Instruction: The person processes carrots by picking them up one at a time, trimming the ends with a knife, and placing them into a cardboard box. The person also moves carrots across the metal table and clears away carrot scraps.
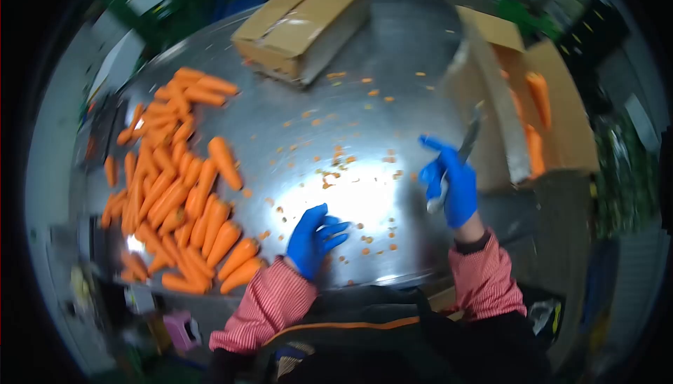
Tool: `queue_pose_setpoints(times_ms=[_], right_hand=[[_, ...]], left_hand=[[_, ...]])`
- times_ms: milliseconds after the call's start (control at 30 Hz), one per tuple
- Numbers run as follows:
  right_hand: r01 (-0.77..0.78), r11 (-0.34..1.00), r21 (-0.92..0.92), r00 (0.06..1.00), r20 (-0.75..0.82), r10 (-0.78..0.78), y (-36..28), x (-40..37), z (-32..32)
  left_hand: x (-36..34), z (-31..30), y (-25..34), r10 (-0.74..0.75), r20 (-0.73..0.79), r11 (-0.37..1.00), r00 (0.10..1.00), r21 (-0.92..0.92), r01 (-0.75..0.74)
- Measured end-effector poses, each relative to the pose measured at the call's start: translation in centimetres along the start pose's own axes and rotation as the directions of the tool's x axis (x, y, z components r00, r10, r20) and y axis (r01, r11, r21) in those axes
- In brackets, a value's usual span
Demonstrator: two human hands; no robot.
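Note:
My right hand [456, 182], in a blue glove, is closed around a knife [472, 134]. Its blade points up and away from me, and the handle end shows below the fingers; the index finger stretches to the left. My left hand [314, 240], also gloved in blue, is over the near side of the metal table [392, 40] with its fingers apart and nothing visible in them. To its left lies a large pile of orange carrots [168, 195], and small carrot trimmings [336, 163] are scattered beyond both hands.
An open cardboard box [484, 118] with carrots inside stands at the right, close to my right hand. At the back of the table is a closed cardboard box [301, 23]. A purple plastic item [182, 331] sits below the table at the lower left.

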State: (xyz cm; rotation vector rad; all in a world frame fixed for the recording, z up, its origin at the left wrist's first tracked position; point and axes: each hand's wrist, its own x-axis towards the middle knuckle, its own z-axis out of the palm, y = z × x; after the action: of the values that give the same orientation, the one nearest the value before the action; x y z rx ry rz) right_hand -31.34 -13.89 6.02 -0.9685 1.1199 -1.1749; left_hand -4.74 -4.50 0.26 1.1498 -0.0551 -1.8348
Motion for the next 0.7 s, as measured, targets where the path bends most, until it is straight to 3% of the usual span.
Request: queue_pose_setpoints(times_ms=[33, 67, 133, 167, 200, 233, 300, 333, 433, 467, 600, 700], right_hand=[[-0.217, 0.974, -0.071, 0.974, 0.053, 0.221, 1.9, -0.8, 1.5], [-0.359, 0.895, -0.264, 0.907, 0.127, 0.401, 3.1, -1.4, 2.6], [-0.225, 0.863, -0.453, 0.923, 0.184, 0.338, 8.3, -3.1, 4.4], [-0.167, 0.841, -0.514, 0.903, 0.262, 0.34, 10.4, -3.5, 4.6], [-0.071, 0.76, -0.646, 0.891, 0.301, 0.339, 11.4, -4.0, 5.0], [0.036, 0.658, -0.752, 0.883, 0.333, 0.332, 12.1, -4.3, 5.7], [0.078, 0.556, -0.827, 0.796, 0.387, 0.465, 12.0, -4.9, 7.1], [0.101, 0.501, -0.859, 0.755, 0.394, 0.524, 11.9, -5.0, 7.9], [0.254, 0.411, -0.875, 0.682, 0.463, 0.566, 12.6, -5.4, 10.3], [0.257, 0.387, -0.885, 0.633, 0.457, 0.625, 12.7, -5.5, 11.4], [0.49, 0.421, -0.763, 0.568, 0.646, 0.51, 16.3, -6.9, 13.0], [0.549, 0.41, -0.728, 0.559, 0.685, 0.468, 16.3, -7.7, 14.3]], left_hand=[[-0.6, 0.3, 0.2, 0.008, -0.041, 0.997, 0.999, 0.074, -0.005], [-0.9, 0.0, 0.2, 0.062, -0.045, 0.98, 0.997, 0.194, -0.052], [-1.7, -2.4, -0.5, 0.182, 0.001, 0.907, 0.983, 0.385, -0.168], [-1.8, -4.2, -1.4, 0.308, 0.061, 0.864, 0.95, 0.399, -0.306], [-2.5, -5.7, -1.7, 0.393, 0.039, 0.768, 0.919, 0.535, -0.351], [-3.2, -6.8, -1.9, 0.466, 0.033, 0.652, 0.884, 0.663, -0.368], [-5.8, -9.0, -1.4, 0.569, 0.146, 0.192, 0.809, 0.933, -0.304], [-6.8, -9.9, -1.2, 0.578, 0.223, -0.067, 0.785, 0.972, -0.227], [-8.5, -12.1, -1.9, 0.592, 0.26, -0.384, 0.763, 0.923, -0.016], [-8.3, -13.2, -2.4, 0.546, 0.164, -0.395, 0.821, 0.915, 0.08], [-9.1, -15.6, -1.4, 0.561, 0.159, -0.437, 0.813, 0.89, 0.128], [-9.4, -18.9, -0.2, 0.555, 0.182, -0.513, 0.812, 0.843, 0.162]])
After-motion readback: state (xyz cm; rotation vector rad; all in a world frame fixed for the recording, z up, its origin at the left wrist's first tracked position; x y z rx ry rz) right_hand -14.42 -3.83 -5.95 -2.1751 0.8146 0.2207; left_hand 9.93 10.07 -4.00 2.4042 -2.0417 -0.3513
